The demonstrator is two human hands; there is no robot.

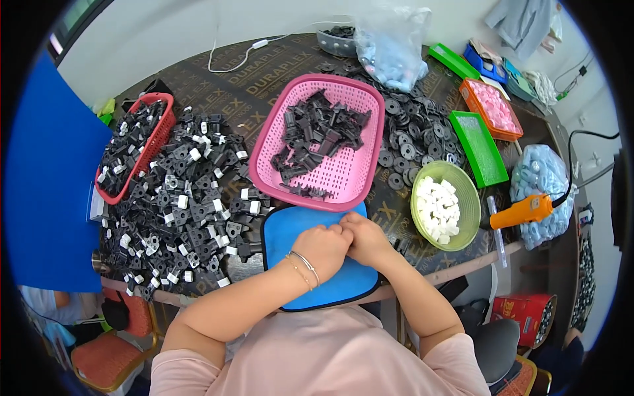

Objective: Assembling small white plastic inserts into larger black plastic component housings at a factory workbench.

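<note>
My left hand [323,245] and my right hand [365,239] are pressed together over a blue mat [290,228] at the table's near edge. Both have their fingers curled in, and whatever sits between them is hidden. A thin bracelet circles my left wrist. Just beyond the hands stands a pink basket [360,175] holding several black plastic parts. A big heap of black parts with white inserts [188,201] lies to the left of the mat. A green bowl of white blocks [446,204] is to the right.
A red basket [158,132] of assembled parts sits far left beside a blue panel [49,185]. Black round discs [413,135], green trays [477,146], an orange tray of pink pieces [492,107], bags of pale blue parts [389,46] and an orange-handled tool [525,210] fill the right side.
</note>
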